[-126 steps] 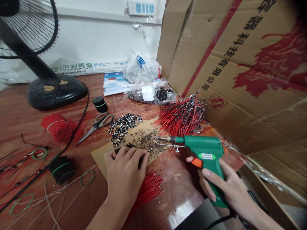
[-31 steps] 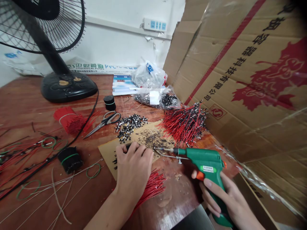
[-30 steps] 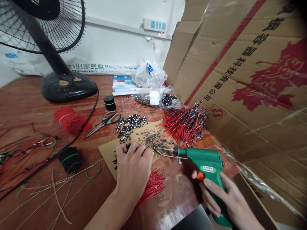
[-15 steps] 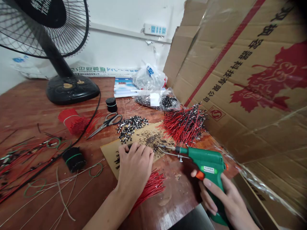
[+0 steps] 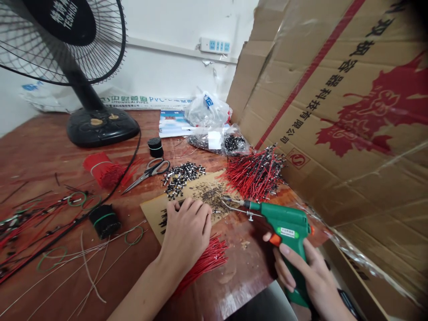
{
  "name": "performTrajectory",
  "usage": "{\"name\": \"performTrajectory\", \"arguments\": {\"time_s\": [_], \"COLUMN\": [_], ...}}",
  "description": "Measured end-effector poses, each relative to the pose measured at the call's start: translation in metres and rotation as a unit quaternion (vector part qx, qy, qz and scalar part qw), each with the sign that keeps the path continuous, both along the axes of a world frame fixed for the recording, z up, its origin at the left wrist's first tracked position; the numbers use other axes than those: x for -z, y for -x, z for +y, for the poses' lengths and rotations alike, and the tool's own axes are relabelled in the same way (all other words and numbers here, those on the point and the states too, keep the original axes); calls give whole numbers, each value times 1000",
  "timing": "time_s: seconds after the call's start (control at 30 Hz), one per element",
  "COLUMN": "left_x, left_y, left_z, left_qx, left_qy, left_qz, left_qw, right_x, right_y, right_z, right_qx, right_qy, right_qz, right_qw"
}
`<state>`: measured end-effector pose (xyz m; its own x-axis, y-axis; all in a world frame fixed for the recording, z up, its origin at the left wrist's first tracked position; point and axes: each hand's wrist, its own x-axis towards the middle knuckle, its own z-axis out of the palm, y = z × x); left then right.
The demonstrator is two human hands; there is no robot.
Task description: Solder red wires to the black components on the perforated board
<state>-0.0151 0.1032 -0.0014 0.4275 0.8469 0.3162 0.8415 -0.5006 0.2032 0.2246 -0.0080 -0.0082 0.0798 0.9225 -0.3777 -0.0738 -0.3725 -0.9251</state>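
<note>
My right hand [image 5: 316, 272] is wrapped round the handle of a green soldering gun [image 5: 284, 218], with the index finger at its orange trigger. The gun's tip points left over a stained piece of cardboard [image 5: 152, 209], just right of my left hand [image 5: 189, 227]. That hand rests on the cardboard with its fingers curled and closed; whatever they pinch is hidden beneath them. A small switch-like part [image 5: 216, 211] shows beside the fingertips. Under the wrist lies a bundle of red wires [image 5: 212, 256]. Small black-and-silver parts [image 5: 183, 176] lie heaped beyond the hand.
Red wires with black ends [image 5: 256, 171] are piled by a tall cardboard box [image 5: 334, 111]. Scissors [image 5: 147, 174], a black wire bundle [image 5: 104, 220], a red wire bundle [image 5: 103, 169] and loose wires lie leftward. A fan [image 5: 100, 127] stands at the back left, its cable crossing the table.
The soldering gun's tip has drawn slightly right and up, away from my left fingers. A small part now shows beside them. The view has shifted a little.
</note>
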Motion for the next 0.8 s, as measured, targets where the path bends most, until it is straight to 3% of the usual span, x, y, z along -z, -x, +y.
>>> {"name": "performTrajectory", "arguments": {"time_s": [0.3,0.43,0.67,0.8], "left_x": [-4,-2,1,-6], "left_y": [-3,-8,-7,-1], "left_z": [-1,1,3,3], "left_qx": [5,28,-12,-18], "left_qy": [-1,7,7,1], "left_qz": [-42,-15,-5,-22], "left_qw": [999,999,1000,1000], "right_x": [6,7,5,1], "right_y": [-3,-4,-3,-1], "right_z": [-1,-1,0,1], "right_qx": [0,0,-3,4], "right_qy": [-17,-19,-31,-33], "right_qz": [17,18,35,33], "right_qw": [1000,1000,999,999]}}
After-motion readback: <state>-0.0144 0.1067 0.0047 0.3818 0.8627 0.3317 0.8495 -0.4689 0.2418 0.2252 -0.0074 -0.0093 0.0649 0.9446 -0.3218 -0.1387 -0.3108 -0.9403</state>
